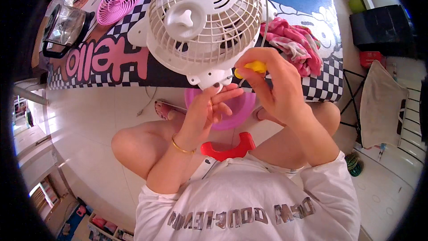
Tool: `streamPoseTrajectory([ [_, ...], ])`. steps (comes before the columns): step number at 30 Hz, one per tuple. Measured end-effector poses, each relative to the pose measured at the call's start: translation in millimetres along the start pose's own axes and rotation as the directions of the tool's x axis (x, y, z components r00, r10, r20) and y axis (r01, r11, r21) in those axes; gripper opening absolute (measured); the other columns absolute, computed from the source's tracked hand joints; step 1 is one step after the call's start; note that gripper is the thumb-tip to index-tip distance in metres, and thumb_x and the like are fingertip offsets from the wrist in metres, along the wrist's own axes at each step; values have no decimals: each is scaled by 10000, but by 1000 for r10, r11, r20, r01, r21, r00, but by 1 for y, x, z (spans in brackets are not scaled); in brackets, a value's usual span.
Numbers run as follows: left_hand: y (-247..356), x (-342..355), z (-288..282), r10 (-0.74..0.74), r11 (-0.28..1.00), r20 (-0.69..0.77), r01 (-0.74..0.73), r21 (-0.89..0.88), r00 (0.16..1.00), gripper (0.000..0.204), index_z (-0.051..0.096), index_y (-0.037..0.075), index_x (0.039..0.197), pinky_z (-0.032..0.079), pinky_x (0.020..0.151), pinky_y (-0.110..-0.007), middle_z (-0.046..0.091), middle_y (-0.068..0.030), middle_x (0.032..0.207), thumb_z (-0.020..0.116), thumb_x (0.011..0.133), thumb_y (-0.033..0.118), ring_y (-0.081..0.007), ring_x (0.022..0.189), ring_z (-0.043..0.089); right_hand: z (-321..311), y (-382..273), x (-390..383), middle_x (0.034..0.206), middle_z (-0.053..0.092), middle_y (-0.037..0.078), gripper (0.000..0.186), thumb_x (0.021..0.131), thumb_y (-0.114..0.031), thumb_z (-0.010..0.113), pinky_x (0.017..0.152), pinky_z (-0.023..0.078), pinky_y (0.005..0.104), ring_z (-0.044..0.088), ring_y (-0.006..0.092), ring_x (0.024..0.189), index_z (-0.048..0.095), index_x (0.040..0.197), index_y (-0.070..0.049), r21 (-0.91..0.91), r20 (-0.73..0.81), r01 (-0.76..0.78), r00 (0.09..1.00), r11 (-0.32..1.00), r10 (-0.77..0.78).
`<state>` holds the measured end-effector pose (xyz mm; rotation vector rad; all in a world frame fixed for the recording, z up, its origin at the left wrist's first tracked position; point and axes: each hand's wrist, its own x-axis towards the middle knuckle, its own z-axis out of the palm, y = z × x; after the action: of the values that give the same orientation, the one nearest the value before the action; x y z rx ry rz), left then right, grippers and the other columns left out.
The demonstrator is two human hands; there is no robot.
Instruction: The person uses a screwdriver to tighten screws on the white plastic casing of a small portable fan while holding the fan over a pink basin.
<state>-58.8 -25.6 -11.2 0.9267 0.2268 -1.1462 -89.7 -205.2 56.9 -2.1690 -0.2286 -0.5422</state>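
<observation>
A white fan with a round slatted grille and a knob lies on the table in front of me. My right hand is closed around the yellow handle of a screwdriver. Its thin metal shaft points left toward a small tab on the fan's near edge. My left hand is at that same tab, with the thumb on it and the fingers reaching out just below. Whether the screwdriver's tip touches a screw is too small to make out.
A pink round grille and a clear lidded pot lie on the far left of the patterned tablecloth. A crumpled pink cloth is right of the fan. Below the table edge are a pink basin and a red stool.
</observation>
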Motion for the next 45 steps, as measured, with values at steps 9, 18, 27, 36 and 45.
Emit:
streamPoseTrajectory([
  [9,7,-1,-3,-81,987,16,78,139,997,381,582,17,1031,368,408,-153,669,-120,945,419,930,346,-78,586,601,-19,-13,21,793,583,123,186,821,-89,610,602,464,371,587,304,739,480,941,-32,-212,272,115,961,970,-55],
  [18,23,-19,4,625,421,185,-527,738,758,141,589,24,941,468,564,-224,646,-66,806,526,902,144,-115,696,622,-23,-28,31,693,560,115,254,815,-186,627,567,452,392,592,307,700,437,889,-35,-441,416,230,909,867,-30],
  [27,27,18,2,676,-154,516,-584,797,525,294,547,35,1118,470,830,-332,584,-153,1075,554,826,-7,-302,997,574,-28,-15,34,799,536,109,142,855,-107,565,674,433,405,565,300,832,455,933,-62,-286,531,248,845,926,-62],
  [36,36,11,5,661,-99,504,-601,793,557,378,544,48,1144,479,803,-342,613,-146,1010,475,799,-91,-287,916,608,-39,-20,33,956,560,148,267,733,-4,572,764,479,401,556,321,967,444,966,-28,-260,562,325,817,909,-131],
  [45,36,8,7,667,-77,498,-613,786,554,395,541,55,1179,479,846,-316,620,-117,1084,435,826,-86,-248,979,604,-43,-23,28,881,542,106,145,816,-44,524,707,452,405,549,307,900,469,950,-52,-223,455,232,884,947,-109],
])
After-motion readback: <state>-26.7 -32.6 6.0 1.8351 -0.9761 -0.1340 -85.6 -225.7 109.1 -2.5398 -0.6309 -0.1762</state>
